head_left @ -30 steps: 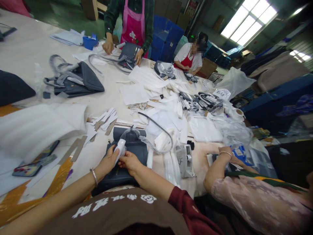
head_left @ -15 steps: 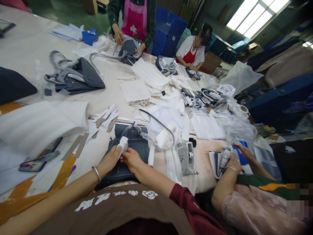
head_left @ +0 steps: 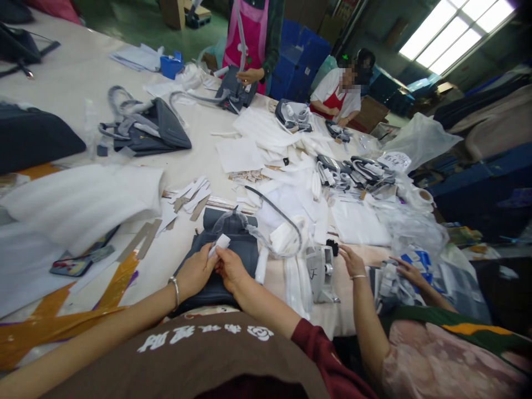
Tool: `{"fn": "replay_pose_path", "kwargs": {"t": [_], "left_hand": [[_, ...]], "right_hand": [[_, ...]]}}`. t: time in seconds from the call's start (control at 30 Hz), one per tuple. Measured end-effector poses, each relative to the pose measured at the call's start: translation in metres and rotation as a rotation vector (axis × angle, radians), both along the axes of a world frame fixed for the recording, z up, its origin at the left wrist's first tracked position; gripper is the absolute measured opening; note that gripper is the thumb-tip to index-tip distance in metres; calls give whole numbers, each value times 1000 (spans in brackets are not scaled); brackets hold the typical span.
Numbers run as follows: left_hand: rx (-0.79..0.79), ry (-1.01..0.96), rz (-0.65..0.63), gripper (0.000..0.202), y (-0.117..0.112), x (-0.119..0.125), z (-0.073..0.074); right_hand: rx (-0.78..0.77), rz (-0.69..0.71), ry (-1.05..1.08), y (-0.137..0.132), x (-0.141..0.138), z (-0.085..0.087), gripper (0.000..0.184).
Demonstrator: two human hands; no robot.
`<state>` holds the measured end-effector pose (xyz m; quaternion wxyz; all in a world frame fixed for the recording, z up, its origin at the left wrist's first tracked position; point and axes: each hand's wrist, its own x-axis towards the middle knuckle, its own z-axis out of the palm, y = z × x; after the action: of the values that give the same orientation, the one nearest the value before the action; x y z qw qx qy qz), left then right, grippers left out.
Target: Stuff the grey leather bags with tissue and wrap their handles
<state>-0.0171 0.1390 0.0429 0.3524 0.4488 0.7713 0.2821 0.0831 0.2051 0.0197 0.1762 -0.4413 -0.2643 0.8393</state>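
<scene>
wrap (head_left: 223, 241), white and small, shows at the lower middle of the frame, clamped in the person's left hand (head_left: 195, 271) and pinched from the other side by the right hand (head_left: 230, 270); the two hands are together, fingertips touching or nearly so. below them a dark bag (head_left: 248, 252) lies on the cream table (head_left: 197, 163). a strap (head_left: 276, 211), partly sleeved in clear plastic, arcs over the bag's top and loops out towards the centre, across white material. right of the bag stands a pale grey device (head_left: 320, 274). paper strips (head_left: 195, 194) lie scattered above and left of the bag, and a broad white sheet (head_left: 87, 202) fills the left of the frame. another bag (head_left: 164, 133), its handles wrapped, sits at the upper left. at the top centre a co-worker in a pink apron (head_left: 253, 33) handles a similar bag; at the upper right a person in a red apron (head_left: 333, 103) bends over the table. at the lower right, a neighbour's hand (head_left: 352, 260) reaches towards a small black object (head_left: 332, 247).
</scene>
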Motion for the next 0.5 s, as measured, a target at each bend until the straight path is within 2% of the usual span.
{"fn": "replay_pose_path", "kwargs": {"t": [0.13, 0.2, 0.3, 0.4, 0.5], "left_hand": [[-50, 226, -98, 64, -21, 2, 5], [-149, 303, -50, 73, -42, 0, 0], [-260, 253, 72, 76, -78, -5, -17], [-113, 155, 2, 68, -100, -9, -28], [4, 126, -65, 53, -100, -9, -25]], "right_hand": [[27, 26, -81, 5, -1, 1, 28], [38, 59, -147, 10, -2, -3, 27], [42, 123, -239, 15, -5, -14, 23], [69, 175, -344, 18, -13, -26, 22], [117, 238, -443, 21, -22, -34, 24]]}}
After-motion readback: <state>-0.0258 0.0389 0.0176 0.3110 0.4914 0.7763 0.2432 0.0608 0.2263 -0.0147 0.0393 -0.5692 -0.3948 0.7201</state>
